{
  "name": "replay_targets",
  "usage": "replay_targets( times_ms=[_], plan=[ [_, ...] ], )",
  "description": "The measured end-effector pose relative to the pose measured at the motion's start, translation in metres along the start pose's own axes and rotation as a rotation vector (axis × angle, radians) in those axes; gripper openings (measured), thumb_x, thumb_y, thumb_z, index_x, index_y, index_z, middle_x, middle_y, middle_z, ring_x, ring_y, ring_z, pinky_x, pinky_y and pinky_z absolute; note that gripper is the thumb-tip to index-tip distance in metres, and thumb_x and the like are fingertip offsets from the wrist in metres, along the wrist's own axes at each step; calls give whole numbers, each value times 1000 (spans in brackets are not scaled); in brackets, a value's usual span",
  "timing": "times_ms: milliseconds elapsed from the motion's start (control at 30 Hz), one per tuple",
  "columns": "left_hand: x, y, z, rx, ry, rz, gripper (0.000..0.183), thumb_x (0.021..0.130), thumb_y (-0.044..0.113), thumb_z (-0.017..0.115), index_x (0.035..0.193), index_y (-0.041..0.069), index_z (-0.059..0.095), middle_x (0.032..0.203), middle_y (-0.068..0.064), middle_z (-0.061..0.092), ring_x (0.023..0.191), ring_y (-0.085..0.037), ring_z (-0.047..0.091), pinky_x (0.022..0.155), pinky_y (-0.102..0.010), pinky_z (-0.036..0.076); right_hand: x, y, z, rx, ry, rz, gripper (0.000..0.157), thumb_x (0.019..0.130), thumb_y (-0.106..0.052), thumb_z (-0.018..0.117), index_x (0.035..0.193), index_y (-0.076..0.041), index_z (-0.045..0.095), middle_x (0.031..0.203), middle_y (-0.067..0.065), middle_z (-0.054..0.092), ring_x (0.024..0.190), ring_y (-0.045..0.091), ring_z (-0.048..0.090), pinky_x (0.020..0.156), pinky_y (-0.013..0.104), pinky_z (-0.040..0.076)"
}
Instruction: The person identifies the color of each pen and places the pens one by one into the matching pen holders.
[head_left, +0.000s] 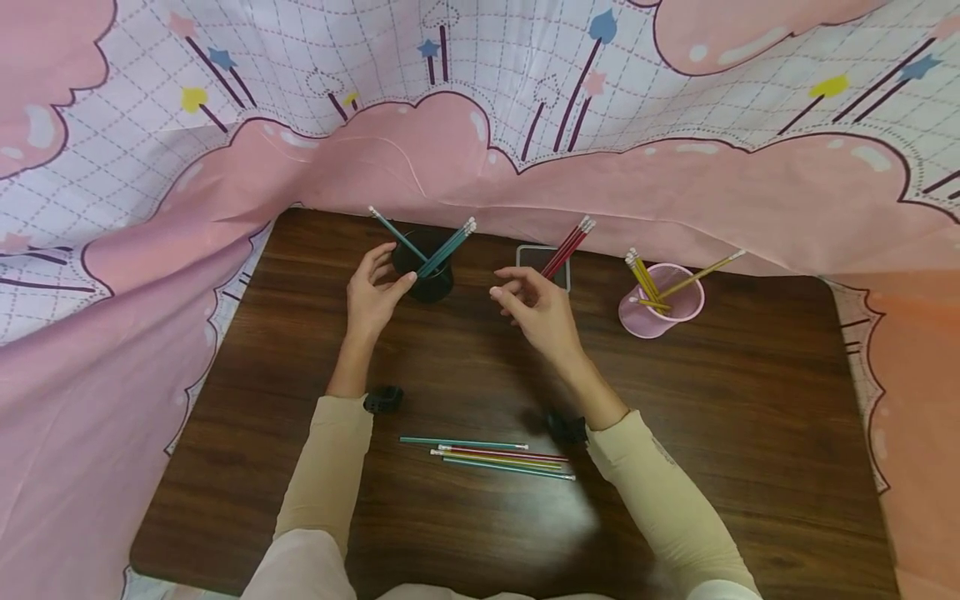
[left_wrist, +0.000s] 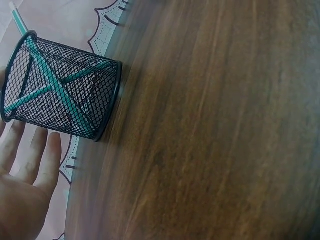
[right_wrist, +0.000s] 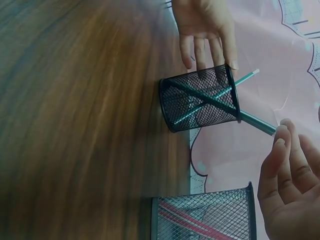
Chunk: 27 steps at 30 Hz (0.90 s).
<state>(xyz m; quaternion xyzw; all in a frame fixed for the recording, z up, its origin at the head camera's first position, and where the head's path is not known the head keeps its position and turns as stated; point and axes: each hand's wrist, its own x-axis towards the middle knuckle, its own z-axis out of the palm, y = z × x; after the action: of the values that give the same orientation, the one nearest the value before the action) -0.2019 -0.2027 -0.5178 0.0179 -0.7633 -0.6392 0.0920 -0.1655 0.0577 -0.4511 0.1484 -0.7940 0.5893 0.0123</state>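
Note:
My left hand [head_left: 371, 296] is at the side of a round black mesh pencil cup [left_wrist: 65, 85]. Its thumb touches the rim and its fingers lie fairly straight against the mesh. Teal pencils [head_left: 447, 250] lean in that cup, most bunched to the right, one to the left. My right hand [head_left: 542, 312] hovers between this cup and a square mesh holder [right_wrist: 200, 200], fingers loosely bent, with nothing visible in it. Red pencils [head_left: 567, 250] stand in the square holder, partly hidden by the hand in the head view.
A pink cup [head_left: 648, 321] with yellow pencils [head_left: 645, 279] stands at the right. Nearer me, several loose pencils lie on the brown table [head_left: 750, 433]: teal pencils [head_left: 465, 442], a red pencil [head_left: 551, 457] and a yellow pencil [head_left: 495, 458]. A patterned pink curtain [head_left: 420, 158] hangs behind.

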Motion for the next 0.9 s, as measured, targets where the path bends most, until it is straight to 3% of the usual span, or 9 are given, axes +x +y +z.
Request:
replay_targets(
  times_ms=[133,233,467,900],
  plan=[
    [0,0,0,-8,-5,10,58,77,16,74,128,9,49,123,-11,52,109,-34,50,86,-43,46,-8,9,-2,12,-9,-27,24,85,-18,65,108,-8,62,79,12,63,63,26,57,52,27,46],
    [0,-1,1,-27,-8,2,60,76,15,74,130,8,47,126,-12,50,111,-36,48,87,-43,46,-16,26,-1,9,-18,-19,26,84,-25,66,108,-14,62,80,3,63,62,26,56,50,25,42],
    [1,-2,4,-61,-23,6,67,75,12,75,133,7,42,130,-10,48,112,-28,50,91,-49,42,-44,60,2,-39,-51,15,27,81,-36,67,106,-26,63,83,-8,63,60,16,54,51,27,43],
    [1,-5,8,-74,-11,2,65,76,11,74,133,7,42,131,-19,46,116,-38,44,90,-53,40,-77,64,-8,-38,-55,29,24,81,-23,70,103,-17,65,83,-2,65,62,20,57,52,30,48]
  ],
)
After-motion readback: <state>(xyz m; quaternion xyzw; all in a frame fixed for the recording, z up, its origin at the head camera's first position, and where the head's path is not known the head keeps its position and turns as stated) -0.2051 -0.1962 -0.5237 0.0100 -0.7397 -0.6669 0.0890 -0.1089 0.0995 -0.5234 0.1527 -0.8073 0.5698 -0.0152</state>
